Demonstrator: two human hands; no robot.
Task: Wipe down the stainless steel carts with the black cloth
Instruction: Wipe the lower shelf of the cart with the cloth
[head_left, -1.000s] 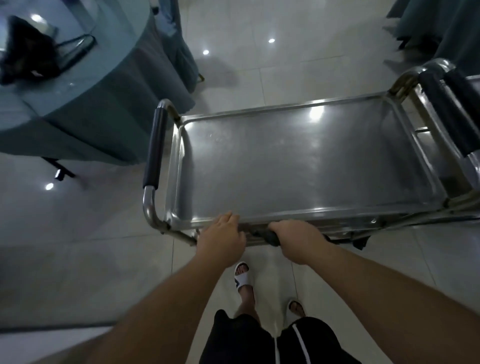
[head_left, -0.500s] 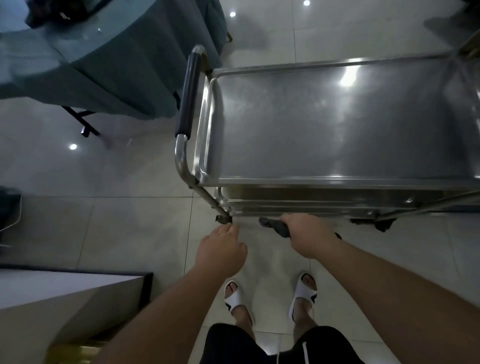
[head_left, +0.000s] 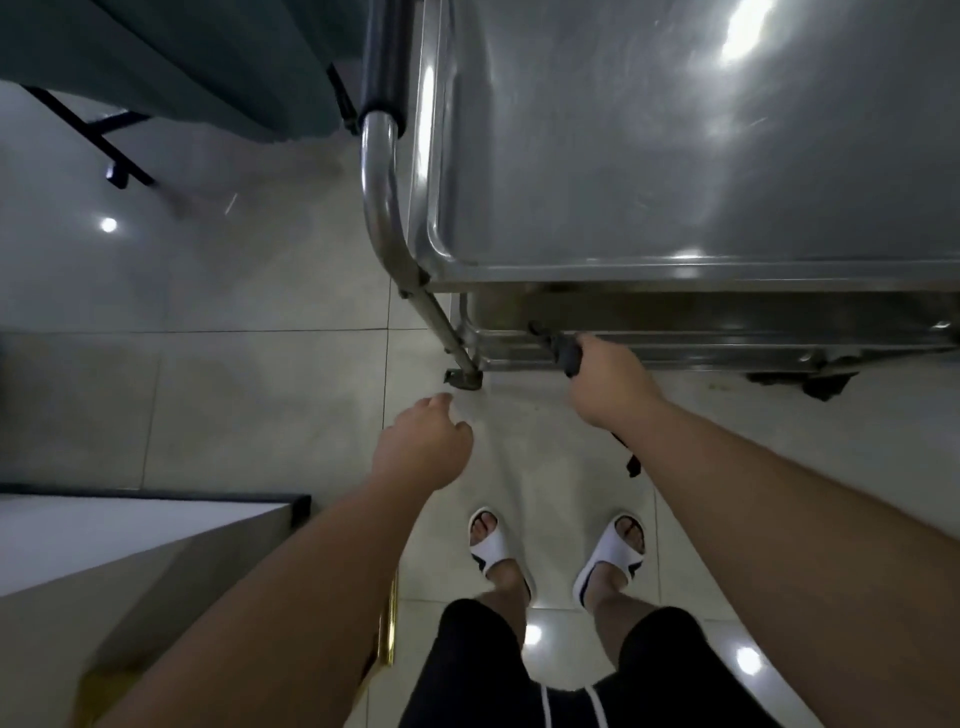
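Right hand (head_left: 605, 379), gripping black cloth (head_left: 569, 358), has dropped to cart (head_left: 675, 270) lower rail at 1 o'clock; left hand (head_left: 423, 447) released, loosely curled, empty.

left hand (head_left: 423, 449) — loosely curled, holding nothing | right hand (head_left: 610, 387) — fingers gripping black cloth (head_left: 570, 357)

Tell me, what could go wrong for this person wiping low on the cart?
The right hand holds the black cloth at the cart's lower shelf, so knuckles may scrape the steel edge. The sandalled toes stand near the cart leg; if the cart rolls, it could hit them.
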